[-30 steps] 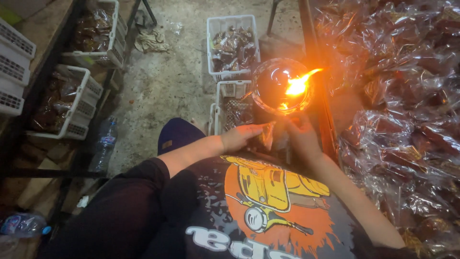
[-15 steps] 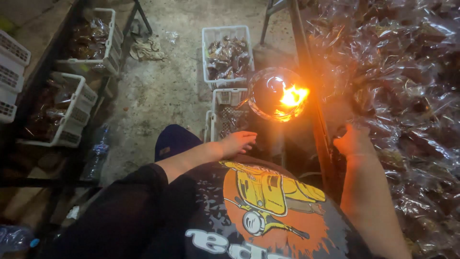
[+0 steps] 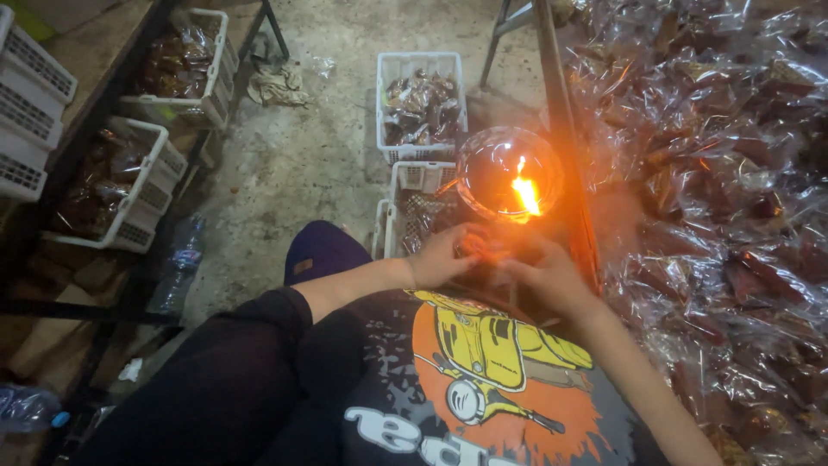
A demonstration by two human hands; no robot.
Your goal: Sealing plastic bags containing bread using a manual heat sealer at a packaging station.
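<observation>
Our left hand (image 3: 440, 259) and right hand (image 3: 548, 276) both pinch a small clear snack packet (image 3: 485, 250) just below the lamp flame (image 3: 526, 194); drifting closer risks scorched fingers or melted plastic.

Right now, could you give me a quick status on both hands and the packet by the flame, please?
Left hand and right hand both pinching a small clear packet. Packet sits just below the lamp flame. Nothing between packet and flame.

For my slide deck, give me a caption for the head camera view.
Both hands, left hand and right hand, hold a small plastic packet just below a lamp flame.
</observation>
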